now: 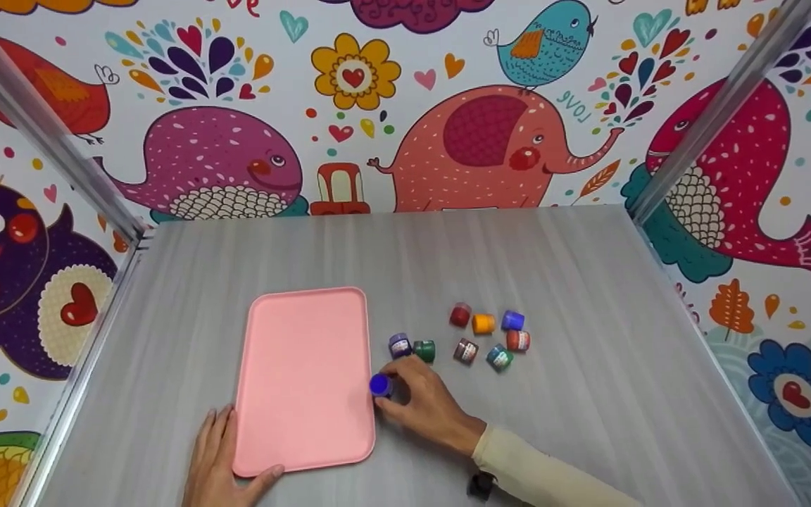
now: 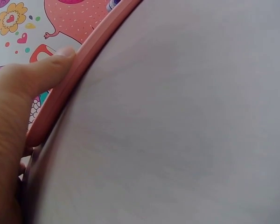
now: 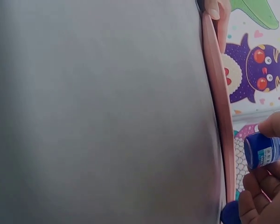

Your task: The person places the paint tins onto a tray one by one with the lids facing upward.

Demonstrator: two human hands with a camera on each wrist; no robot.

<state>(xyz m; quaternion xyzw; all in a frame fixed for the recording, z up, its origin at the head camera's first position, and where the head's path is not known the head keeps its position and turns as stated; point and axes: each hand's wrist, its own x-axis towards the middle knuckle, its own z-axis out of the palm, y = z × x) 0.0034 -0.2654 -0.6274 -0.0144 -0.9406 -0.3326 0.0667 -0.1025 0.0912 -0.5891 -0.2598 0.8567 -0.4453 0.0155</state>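
Observation:
In the head view my right hand pinches a small blue paint jar between thumb and fingers, at the right edge of the pink tray. The right wrist view shows the held blue paint jar lying sideways, its label visible. My left hand rests at the tray's near left corner, its fingers straight along the left side and its thumb on the near rim. Just beyond my right hand lie a dark blue paint jar and a green paint jar.
Farther right are several more paint jars: dark red, orange, blue, red, brown and teal. All lie on a grey table before a cartoon-printed wall.

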